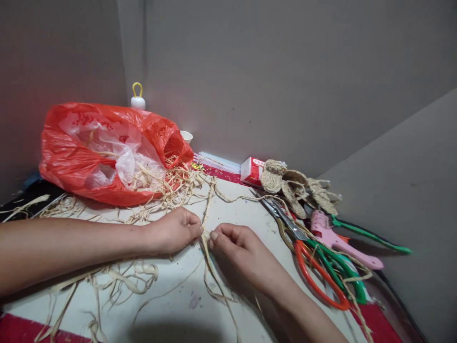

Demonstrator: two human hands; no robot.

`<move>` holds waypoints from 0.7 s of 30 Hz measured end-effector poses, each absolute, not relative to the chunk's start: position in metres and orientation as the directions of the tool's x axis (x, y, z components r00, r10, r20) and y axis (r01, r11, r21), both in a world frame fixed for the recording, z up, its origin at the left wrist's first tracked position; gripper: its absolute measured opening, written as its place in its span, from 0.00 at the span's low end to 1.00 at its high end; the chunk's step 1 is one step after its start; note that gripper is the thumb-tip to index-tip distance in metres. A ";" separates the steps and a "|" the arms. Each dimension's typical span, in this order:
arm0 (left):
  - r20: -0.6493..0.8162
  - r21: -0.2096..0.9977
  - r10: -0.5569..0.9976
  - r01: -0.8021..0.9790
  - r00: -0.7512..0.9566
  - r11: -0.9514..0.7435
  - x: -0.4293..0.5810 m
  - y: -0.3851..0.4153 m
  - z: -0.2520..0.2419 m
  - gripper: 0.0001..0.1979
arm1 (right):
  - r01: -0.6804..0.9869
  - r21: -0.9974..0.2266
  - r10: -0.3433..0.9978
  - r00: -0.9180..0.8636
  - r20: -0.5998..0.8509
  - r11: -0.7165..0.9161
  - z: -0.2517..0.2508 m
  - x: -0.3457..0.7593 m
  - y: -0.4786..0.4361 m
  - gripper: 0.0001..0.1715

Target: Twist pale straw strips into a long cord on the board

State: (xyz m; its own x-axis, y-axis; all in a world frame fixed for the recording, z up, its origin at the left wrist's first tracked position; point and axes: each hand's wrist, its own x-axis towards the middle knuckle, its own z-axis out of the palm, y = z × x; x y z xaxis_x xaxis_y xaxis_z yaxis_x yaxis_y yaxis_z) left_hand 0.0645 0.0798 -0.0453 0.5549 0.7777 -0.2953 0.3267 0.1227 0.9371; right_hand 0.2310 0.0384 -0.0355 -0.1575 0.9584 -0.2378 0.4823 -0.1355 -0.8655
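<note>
A thin braid of pale straw-like fibre (208, 204) runs from the back of the white board toward me, its loose strands (213, 272) trailing down to the front. My left hand (181, 230) pinches strands at the braid's lower end. Just to the right, my right hand (233, 240) pinches a strand between thumb and fingers. Both sets of fingertips are close together where the braid gives way to loose strands. How many strands each hand holds is hidden.
A red plastic bag (96, 157) spills fibre at the back left. To the right lie orange-handled scissors (316, 271), green-handled scissors (339, 267), a pink glue gun (337, 240), braided pieces (296, 186) and a red-white box (252, 170). Loose fibre (124, 281) lies at the front left.
</note>
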 end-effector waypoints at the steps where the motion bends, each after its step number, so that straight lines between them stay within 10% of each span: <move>1: -0.278 0.946 0.778 0.299 0.563 0.122 0.065 0.079 -0.045 0.10 | 0.452 -0.877 0.953 -0.156 -0.260 -0.165 -0.034 0.229 0.037 0.16; 6: -0.321 0.940 0.731 0.108 0.603 0.323 0.069 0.075 -0.047 0.10 | 0.535 -0.845 0.989 -0.119 -0.092 -0.014 -0.037 0.210 0.021 0.15; 15: -0.371 0.886 0.685 0.019 0.626 0.463 0.068 0.067 -0.051 0.14 | 0.935 -0.193 0.954 -0.284 0.100 0.298 -0.050 0.201 0.008 0.09; 21: -0.376 0.885 0.690 0.020 0.619 0.465 0.070 0.068 -0.052 0.13 | 0.751 -0.325 0.785 -0.618 -0.041 0.575 -0.044 0.192 -0.023 0.07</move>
State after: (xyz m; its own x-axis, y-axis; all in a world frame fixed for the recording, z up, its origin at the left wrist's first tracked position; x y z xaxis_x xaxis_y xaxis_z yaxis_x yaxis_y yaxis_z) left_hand 0.0696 0.0677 -0.0516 0.6188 0.6896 -0.3762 0.0199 0.4650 0.8851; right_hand 0.1923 -0.0228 -0.0439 -0.6182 0.7850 -0.0407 0.7511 0.5746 -0.3251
